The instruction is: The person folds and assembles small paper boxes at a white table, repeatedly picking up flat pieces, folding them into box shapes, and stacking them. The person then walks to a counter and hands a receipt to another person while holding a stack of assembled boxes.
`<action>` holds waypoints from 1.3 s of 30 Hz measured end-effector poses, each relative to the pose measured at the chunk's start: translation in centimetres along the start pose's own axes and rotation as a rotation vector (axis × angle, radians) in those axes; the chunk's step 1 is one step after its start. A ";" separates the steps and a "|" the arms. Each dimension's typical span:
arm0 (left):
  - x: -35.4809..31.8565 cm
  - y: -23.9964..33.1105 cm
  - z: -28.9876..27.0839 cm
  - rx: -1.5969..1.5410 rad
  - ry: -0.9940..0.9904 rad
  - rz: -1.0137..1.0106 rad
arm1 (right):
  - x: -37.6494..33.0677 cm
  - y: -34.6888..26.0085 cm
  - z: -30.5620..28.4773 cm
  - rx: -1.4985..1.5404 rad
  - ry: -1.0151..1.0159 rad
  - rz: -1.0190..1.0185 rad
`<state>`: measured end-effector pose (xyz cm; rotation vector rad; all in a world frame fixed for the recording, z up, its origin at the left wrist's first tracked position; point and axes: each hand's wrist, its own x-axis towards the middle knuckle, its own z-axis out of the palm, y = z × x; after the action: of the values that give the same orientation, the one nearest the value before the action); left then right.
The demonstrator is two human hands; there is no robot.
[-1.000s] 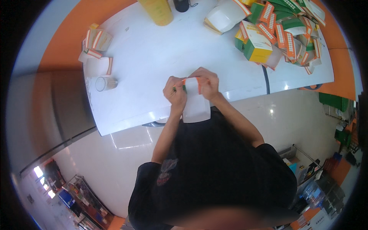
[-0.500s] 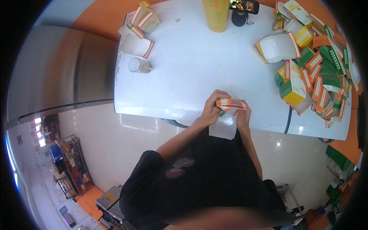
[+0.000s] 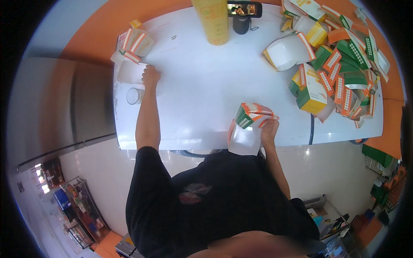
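Closest to the body, just above the near edge of the white surface [image 3: 193, 94], a bundle of nested cartons [image 3: 247, 134] is held by the right hand [image 3: 269, 131]. Its right side is gripped by the fingers, while the orange-and-white rims and a green panel are turned upward and a plain white panel is angled down toward the black shirt [image 3: 206, 185]. The hands are held well apart: the left hand [image 3: 151, 76] is stretched far out to the left, its fingers curled at the right edge of an open white carton [image 3: 129, 73]. Whether that edge is pinched or only touched cannot be told. On the near side of this carton, just beside the left forearm, a clear glass [image 3: 134, 96] is set. Over on the right, a heap of orange, green and yellow cartons [image 3: 344, 79] is spread, with a wide white-lined carton [image 3: 286, 52] placed at its left side. Behind the left carton, more striped cartons [image 3: 141, 43] are gathered. Farthest back, a tall yellow cup [image 3: 213, 23] is stood beside a phone [image 3: 245, 9] propped on a dark stand [image 3: 241, 26].
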<state>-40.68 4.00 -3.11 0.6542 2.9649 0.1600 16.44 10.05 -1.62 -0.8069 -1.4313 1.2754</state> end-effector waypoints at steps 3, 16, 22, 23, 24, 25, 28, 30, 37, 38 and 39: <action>-2.4 2.3 -1.3 -0.021 -0.134 0.188 | 0.4 0.9 -1.0 0.072 0.117 0.176; -22.4 14.3 -4.7 -0.313 -0.295 0.840 | 2.9 3.5 -4.1 -0.398 0.172 0.167; -21.9 17.7 1.9 0.064 0.248 1.216 | 4.6 0.9 -2.5 -0.356 0.158 0.310; -23.1 19.6 2.9 0.164 -0.008 1.105 | 4.6 0.9 -2.8 -0.354 0.159 0.337; -23.6 20.9 3.5 0.237 -0.262 0.994 | 4.6 0.8 -2.7 -0.357 0.142 0.350; -23.7 22.0 3.9 0.359 -0.264 1.028 | 4.5 0.9 -3.0 -0.365 0.144 0.380; -22.9 23.7 4.2 0.633 -0.344 1.134 | 4.1 1.0 -3.5 -0.268 0.094 0.341; -21.2 23.1 3.4 0.730 -0.467 1.193 | 3.7 0.9 -3.8 -0.275 0.102 0.364; -16.0 15.1 -8.8 -0.580 -0.702 0.710 | 4.4 1.0 -3.7 -0.306 0.140 0.249; -17.2 14.4 -10.7 -0.741 -0.615 0.662 | 4.7 1.1 -3.4 -0.300 0.088 0.219; -18.3 13.6 -12.7 -0.834 -0.606 0.621 | 5.0 1.2 -3.2 -0.284 0.042 0.183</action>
<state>-20.09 7.52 12.48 1.1622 1.7934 0.9633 18.01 15.91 -1.77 -1.1711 -1.5532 1.1962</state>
